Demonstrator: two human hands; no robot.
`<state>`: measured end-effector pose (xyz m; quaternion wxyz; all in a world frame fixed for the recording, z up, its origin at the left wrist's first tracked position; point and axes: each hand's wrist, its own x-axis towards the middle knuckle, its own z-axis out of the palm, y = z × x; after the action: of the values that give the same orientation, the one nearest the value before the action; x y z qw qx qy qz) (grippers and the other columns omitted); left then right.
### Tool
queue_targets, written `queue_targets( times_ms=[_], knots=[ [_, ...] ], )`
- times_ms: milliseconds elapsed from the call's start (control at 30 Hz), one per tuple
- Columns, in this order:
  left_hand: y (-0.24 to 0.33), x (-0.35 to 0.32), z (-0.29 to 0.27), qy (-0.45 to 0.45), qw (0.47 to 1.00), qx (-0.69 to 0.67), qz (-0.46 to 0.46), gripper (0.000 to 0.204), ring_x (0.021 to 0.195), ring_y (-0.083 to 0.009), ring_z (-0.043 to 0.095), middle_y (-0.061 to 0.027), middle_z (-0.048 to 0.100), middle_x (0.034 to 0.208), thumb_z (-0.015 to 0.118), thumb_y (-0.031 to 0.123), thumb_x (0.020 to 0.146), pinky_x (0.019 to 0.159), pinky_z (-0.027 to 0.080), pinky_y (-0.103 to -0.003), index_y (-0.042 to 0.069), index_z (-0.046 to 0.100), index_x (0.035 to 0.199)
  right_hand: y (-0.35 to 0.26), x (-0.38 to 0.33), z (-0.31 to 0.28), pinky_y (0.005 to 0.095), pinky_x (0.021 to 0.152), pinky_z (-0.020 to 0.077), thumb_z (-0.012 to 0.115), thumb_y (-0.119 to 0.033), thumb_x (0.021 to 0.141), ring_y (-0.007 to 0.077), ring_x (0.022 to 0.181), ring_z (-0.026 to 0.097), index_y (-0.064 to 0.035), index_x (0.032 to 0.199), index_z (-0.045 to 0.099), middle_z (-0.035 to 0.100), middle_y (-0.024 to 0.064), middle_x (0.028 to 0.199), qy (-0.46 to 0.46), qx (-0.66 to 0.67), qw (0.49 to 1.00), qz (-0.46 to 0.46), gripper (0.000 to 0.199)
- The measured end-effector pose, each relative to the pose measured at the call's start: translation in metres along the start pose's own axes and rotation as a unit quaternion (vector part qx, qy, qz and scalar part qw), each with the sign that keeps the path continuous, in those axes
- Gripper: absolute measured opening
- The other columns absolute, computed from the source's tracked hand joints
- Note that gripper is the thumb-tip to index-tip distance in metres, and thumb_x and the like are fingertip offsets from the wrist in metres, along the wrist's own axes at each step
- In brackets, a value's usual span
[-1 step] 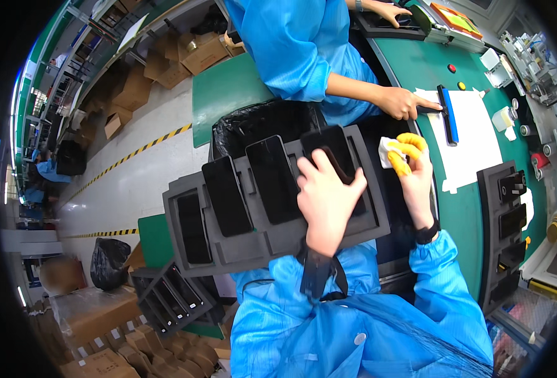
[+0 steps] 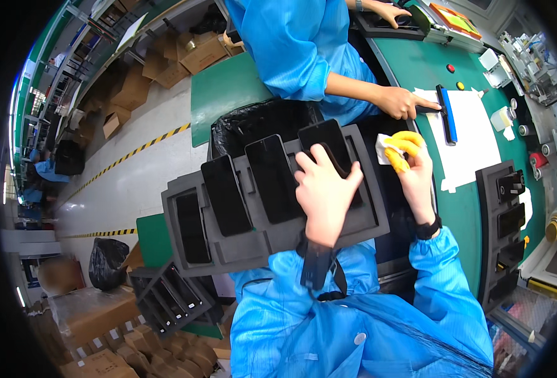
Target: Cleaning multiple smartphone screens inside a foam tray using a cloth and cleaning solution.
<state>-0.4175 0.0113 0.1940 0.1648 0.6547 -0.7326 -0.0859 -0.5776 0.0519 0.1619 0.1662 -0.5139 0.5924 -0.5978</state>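
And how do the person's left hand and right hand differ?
The left hand shows bare fingers; the right hand has yellow covers on some fingers. The left hand is over a dark phone, while the right hand holds a white wipe. Both wear dark wristbands.

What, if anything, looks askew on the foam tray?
The second phone and third phone from the left: their top ends jut past the far edge of the foam tray, while the leftmost phone lies within its outline. That mismatch looks odd, though possibly intended. Nothing looks spilled.
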Motion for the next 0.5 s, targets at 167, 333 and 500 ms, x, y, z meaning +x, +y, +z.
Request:
queue_targets(
  times_ms=[167, 333, 500],
  knots=[
    [-0.025, -0.021, -0.007, 0.041, 0.995, 0.018, 0.085, 0.055, 0.082, -0.0285, 0.058, -0.0142, 0.048, 0.098, 0.071, 0.048, 0.077, 0.054, 0.055, -0.036, 0.001, 0.051, 0.098, -0.013, 0.027, 0.013, 0.0306, 0.069, 0.0487, 0.072, -0.004, 0.074, 0.0238, 0.077, 0.062, -0.0053, 0.096, 0.071, 0.065, 0.0094, 0.087, -0.108, -0.129, 0.979, -0.112, 0.023],
    [-0.065, -0.078, -0.011, -0.022, 0.951, -0.068, 0.299, 0.039, 0.099, -0.0274, 0.054, -0.0125, 0.057, 0.121, 0.068, 0.019, 0.078, 0.088, 0.044, -0.039, -0.002, 0.061, 0.110, -0.008, 0.015, 0.031, 0.0336, 0.074, 0.0520, 0.072, -0.006, 0.073, 0.0270, 0.081, 0.064, -0.0064, 0.100, 0.067, 0.065, 0.0081, 0.087, -0.299, -0.129, 0.919, -0.221, 0.027],
    [-0.081, -0.083, 0.004, -0.045, 0.953, -0.058, 0.295, 0.047, 0.106, -0.0261, 0.052, -0.0101, 0.056, 0.127, 0.063, 0.022, 0.082, 0.096, 0.042, -0.040, -0.001, 0.059, 0.122, -0.016, 0.011, 0.049, 0.0365, 0.077, 0.0508, 0.068, -0.010, 0.076, 0.0292, 0.085, 0.062, -0.0041, 0.097, 0.068, 0.064, 0.0110, 0.091, -0.457, -0.132, 0.820, -0.319, 0.023]
  ],
)
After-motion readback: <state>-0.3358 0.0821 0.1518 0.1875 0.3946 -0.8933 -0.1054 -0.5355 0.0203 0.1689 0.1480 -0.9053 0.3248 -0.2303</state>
